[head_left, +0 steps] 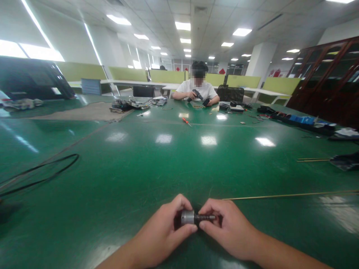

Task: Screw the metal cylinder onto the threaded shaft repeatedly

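Note:
A small silver metal cylinder with a dark ribbed shaft [187, 217] lies sideways between my two hands, close above the green table [157, 172]. My left hand [168, 228] is closed round the wide silver end, thumb below and index finger above. The narrow shaft, with a lighter tip pointing right, is pinched by the thumb and index finger of my right hand [228, 226]. Both hands are near the table's front edge. Their other fingers are mostly hidden behind the part. A thin brass rod [280, 196] stretches right from just behind my right hand.
Across the table a person [196, 87] holds a dark power tool. An orange screwdriver [185, 121] lies mid-table. Left are a black cable loop [67, 166] and clutter on a grey cloth [81, 112]. More brass rods [312, 160] and a tool tray [297, 119] are at the right.

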`<action>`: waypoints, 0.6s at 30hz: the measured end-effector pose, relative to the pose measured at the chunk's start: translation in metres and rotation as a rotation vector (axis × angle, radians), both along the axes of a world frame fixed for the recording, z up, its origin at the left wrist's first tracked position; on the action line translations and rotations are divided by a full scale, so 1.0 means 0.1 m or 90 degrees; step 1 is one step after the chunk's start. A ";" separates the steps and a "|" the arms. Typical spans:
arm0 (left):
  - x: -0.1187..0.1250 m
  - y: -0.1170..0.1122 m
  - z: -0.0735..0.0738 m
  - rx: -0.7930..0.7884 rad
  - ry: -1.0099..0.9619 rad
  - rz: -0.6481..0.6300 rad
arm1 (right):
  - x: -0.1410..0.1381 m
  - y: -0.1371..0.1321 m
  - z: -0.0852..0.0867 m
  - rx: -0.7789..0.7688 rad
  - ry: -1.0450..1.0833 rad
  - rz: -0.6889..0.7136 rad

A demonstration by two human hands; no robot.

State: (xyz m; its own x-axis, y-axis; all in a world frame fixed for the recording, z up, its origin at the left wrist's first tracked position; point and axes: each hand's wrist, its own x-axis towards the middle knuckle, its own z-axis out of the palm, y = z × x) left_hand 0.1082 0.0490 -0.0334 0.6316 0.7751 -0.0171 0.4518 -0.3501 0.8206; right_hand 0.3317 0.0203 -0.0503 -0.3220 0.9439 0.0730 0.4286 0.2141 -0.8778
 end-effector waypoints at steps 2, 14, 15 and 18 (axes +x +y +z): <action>-0.01 0.00 0.00 0.000 -0.006 0.004 | 0.00 0.00 0.00 -0.001 0.000 -0.001; 0.00 0.00 0.00 0.001 -0.017 0.005 | 0.02 -0.02 -0.01 0.026 -0.013 -0.023; 0.00 0.01 0.00 0.001 -0.015 0.005 | 0.02 -0.02 -0.01 0.033 -0.018 -0.025; 0.00 0.01 0.00 0.011 -0.007 0.015 | 0.02 -0.02 0.00 0.056 -0.030 -0.031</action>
State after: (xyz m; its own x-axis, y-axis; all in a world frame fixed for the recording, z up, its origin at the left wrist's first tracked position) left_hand 0.1081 0.0496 -0.0332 0.6136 0.7896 0.0035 0.4505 -0.3538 0.8197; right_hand 0.3338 0.0185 -0.0504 -0.2813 0.9491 0.1416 0.4812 0.2672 -0.8349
